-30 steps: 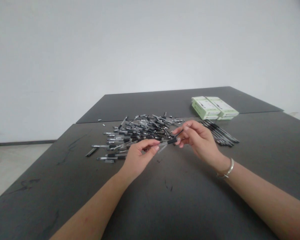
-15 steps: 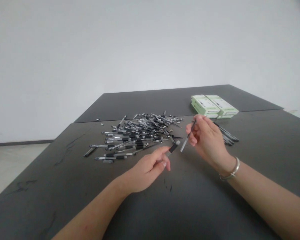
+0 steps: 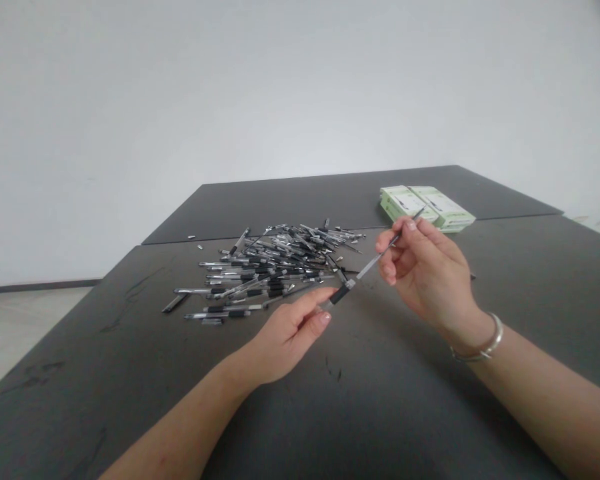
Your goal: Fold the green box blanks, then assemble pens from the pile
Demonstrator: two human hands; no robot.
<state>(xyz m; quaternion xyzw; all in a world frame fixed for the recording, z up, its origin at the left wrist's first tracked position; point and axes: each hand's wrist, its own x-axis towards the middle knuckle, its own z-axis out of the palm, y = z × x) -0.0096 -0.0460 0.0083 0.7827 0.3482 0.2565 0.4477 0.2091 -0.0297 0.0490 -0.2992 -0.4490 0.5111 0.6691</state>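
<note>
My left hand [image 3: 295,333] is closed on a clear pen barrel [image 3: 339,295] with a black rubber grip, its grip end pointing up and to the right. Between the thumb and fingers of my right hand [image 3: 425,273] is a thin pen refill [image 3: 373,267], held slanting. The refill's pale lower end meets the grip end of the barrel; whether it has entered the barrel I cannot tell. Beyond my hands lies a loose heap of pen parts [image 3: 280,257], with clear barrels, black grips and thin refills mixed together.
Green and white boxes [image 3: 430,207] stand stacked at the back right of the dark table [image 3: 300,427]. A seam crosses the tabletop behind the heap. A few small pen pieces [image 3: 200,247] lie apart at the left. A pale wall [image 3: 280,87] rises behind.
My right hand has shifted slightly right and tilted the refill, bringing its lower end to the barrel's grip end. My left hand still holds the barrel in nearly the same place.
</note>
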